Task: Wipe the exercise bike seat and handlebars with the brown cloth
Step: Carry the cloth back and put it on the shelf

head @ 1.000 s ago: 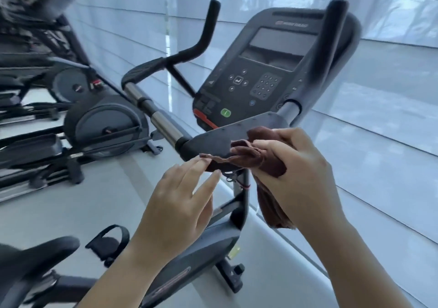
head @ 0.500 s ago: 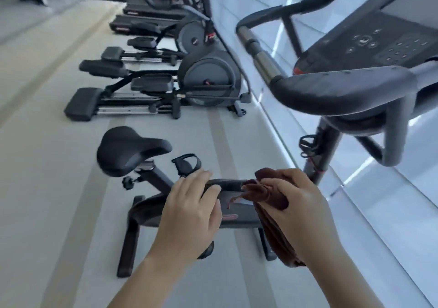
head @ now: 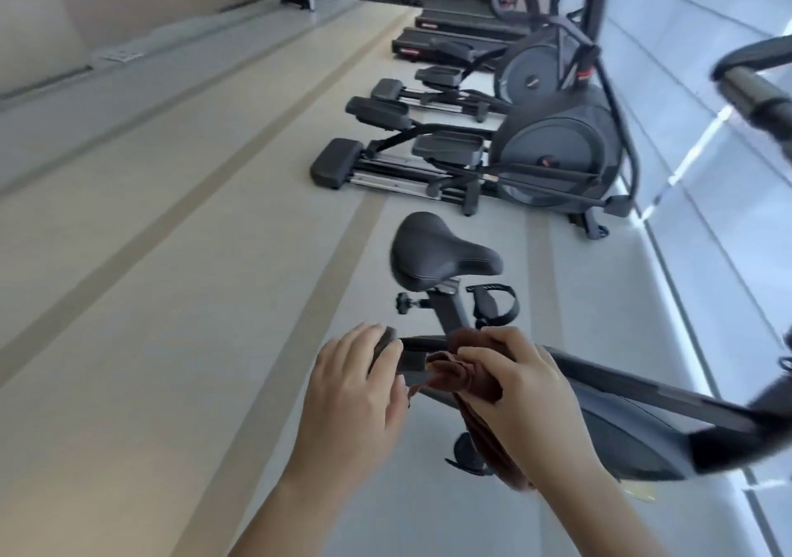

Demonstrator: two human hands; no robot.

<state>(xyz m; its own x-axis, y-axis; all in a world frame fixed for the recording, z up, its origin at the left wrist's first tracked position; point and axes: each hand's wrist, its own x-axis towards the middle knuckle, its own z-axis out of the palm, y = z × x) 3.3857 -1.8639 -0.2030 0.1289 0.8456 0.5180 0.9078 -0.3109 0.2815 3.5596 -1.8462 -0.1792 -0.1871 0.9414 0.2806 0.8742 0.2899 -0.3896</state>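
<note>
The left grip is nearest, back upward, with the fingers loosely extended and slightly spread. It holds nothing visible. Its thumb lies just beside a hanging edge of the brown cloth; whether they touch cannot be determined.

The right grip is curled around the cloth. The cloth is bunched at the fingertips, and the rest hangs below the palm toward the floor. In this view both grips overlap the dark bike frame, which runs from the centre toward the lower right. Contact between the cloth and the frame cannot be confirmed.

Beyond the grips, the black seat sits on its post, with an adjustment knob on the left side of the post. The cloth is apart from the seat. A pedal with a strap is just right of the post.

The handlebar enters at the upper right edge, blurred and well apart from the cloth.

Farther away, elliptical machines stand in a row along the window wall. Treadmills stand behind them.
</note>
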